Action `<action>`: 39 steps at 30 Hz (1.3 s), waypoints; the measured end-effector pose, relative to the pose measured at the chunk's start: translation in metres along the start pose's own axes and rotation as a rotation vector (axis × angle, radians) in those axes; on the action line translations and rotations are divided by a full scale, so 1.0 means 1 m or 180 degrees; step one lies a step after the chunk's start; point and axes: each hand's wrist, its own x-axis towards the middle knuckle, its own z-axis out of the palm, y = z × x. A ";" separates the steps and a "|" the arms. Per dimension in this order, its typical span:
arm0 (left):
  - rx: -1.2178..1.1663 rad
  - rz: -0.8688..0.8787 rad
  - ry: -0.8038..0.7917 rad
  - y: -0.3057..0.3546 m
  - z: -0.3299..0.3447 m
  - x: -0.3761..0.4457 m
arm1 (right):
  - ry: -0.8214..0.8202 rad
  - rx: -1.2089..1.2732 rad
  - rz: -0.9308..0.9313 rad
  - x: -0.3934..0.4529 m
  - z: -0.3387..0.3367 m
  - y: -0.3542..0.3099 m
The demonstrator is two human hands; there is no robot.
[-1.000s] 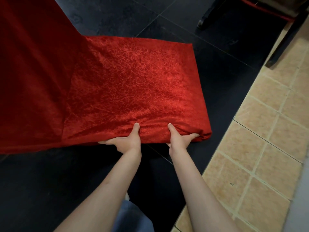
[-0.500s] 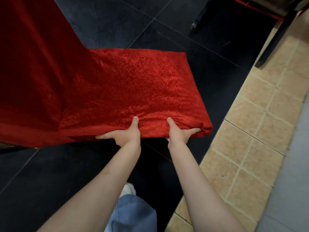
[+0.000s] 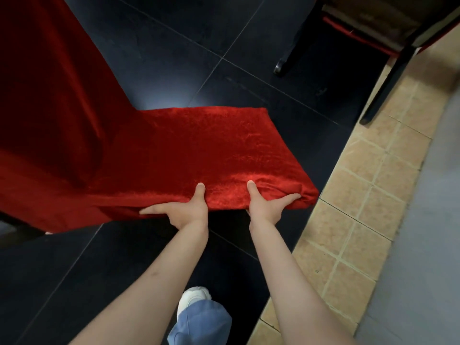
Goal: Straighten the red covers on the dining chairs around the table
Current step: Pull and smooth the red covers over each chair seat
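Note:
A dining chair fills the left and middle, dressed in a shiny red cover (image 3: 189,148) over its seat and its tall back at the upper left. My left hand (image 3: 185,210) grips the seat's near edge, thumb on top and fingers underneath the fabric. My right hand (image 3: 266,204) grips the same edge a little to the right, close to the seat's front corner, thumb on top and forefinger stretched along the side. The chair's legs are hidden under the cover.
A second dark-legged chair (image 3: 373,33) with a red cover edge stands at the upper right. The floor is black tile (image 3: 174,58), with a strip of tan tile (image 3: 358,195) on the right. My shoe and jeans leg (image 3: 196,317) are below.
The view has pulled back and tipped, so the seat sits lower in the frame. Both hands keep their grip on the seat edge; my shoe has come into view.

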 end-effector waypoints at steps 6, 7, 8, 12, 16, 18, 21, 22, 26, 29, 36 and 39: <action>0.0204 0.0086 -0.0164 0.076 -0.002 -0.021 | -0.0103 -0.0655 -0.0322 -0.033 0.012 -0.061; 0.0222 0.0116 -0.0187 0.087 -0.001 -0.023 | -0.0138 -0.0791 -0.0349 -0.037 0.013 -0.070; 0.0199 0.0126 -0.0204 0.100 0.001 -0.025 | -0.0156 -0.0895 -0.0392 -0.040 0.015 -0.080; -0.0137 0.0017 -0.0319 0.150 0.015 -0.026 | -0.0123 -0.0924 -0.0514 -0.046 0.031 -0.119; -0.0175 -0.0059 -0.0201 0.188 0.028 -0.026 | -0.0092 -0.0724 -0.0500 -0.050 0.050 -0.149; -0.0129 -0.0103 -0.0146 0.197 0.032 -0.025 | -0.0120 -0.0725 -0.0451 -0.050 0.055 -0.158; -0.0055 -0.0181 -0.0098 0.207 0.036 -0.023 | -0.0113 -0.0728 -0.0386 -0.050 0.061 -0.169; -0.0050 -0.0194 -0.0101 0.210 0.038 -0.021 | -0.0107 -0.0752 -0.0376 -0.050 0.064 -0.173; 0.0030 -0.0216 -0.0057 0.227 0.043 -0.019 | -0.0112 -0.0856 -0.0312 -0.054 0.073 -0.190; 0.0081 -0.0243 -0.0025 0.242 0.050 -0.013 | -0.0118 -0.0910 -0.0311 -0.054 0.082 -0.203; 0.0526 -0.0407 0.0146 0.280 0.070 0.001 | -0.0114 -0.0981 -0.0238 -0.053 0.105 -0.236; 0.0568 -0.0431 0.0214 0.293 0.077 0.005 | -0.0107 -0.1005 -0.0198 -0.053 0.116 -0.249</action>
